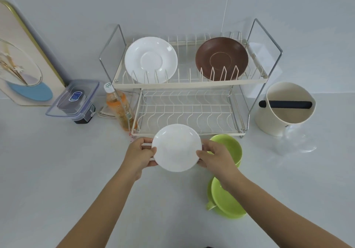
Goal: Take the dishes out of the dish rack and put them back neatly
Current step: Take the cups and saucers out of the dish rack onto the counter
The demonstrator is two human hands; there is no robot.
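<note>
A pale, glossy white counter [57,171] fills the lower part of the view and runs back to a plain white wall [172,8] crossed by faint seams. Two bare forearms reach in from the bottom edge.

Nearest, on the counter under the right forearm, lie stacked green plates [226,203], with a small green handle showing at their left edge. Just beyond them sits a green bowl [230,146], partly hidden by the right hand.

Both hands hold a small white plate [177,148] between them, above the counter and just in front of the rack's lower shelf. The left hand [139,154] is curled around the plate's left edge, thumb on the face and fingers behind; the right hand [213,155] grips the right edge the same way.

Behind stands the two-tier wire dish rack [192,111]. Its lower tier holds nothing; on the upper tier a white saucer [151,59] stands in the slots at the left and a brown saucer [221,58] at the right, well apart.

Left of the rack are a bottle of orange drink [119,107], a folded cloth behind it, and a clear lidded container [74,100] with a blue label too small to read. A gold-edged picture [19,55] leans on the wall. To the right stands a cream bin [284,107] with a black bar across its mouth, and a clear glass item [295,142] before it.
</note>
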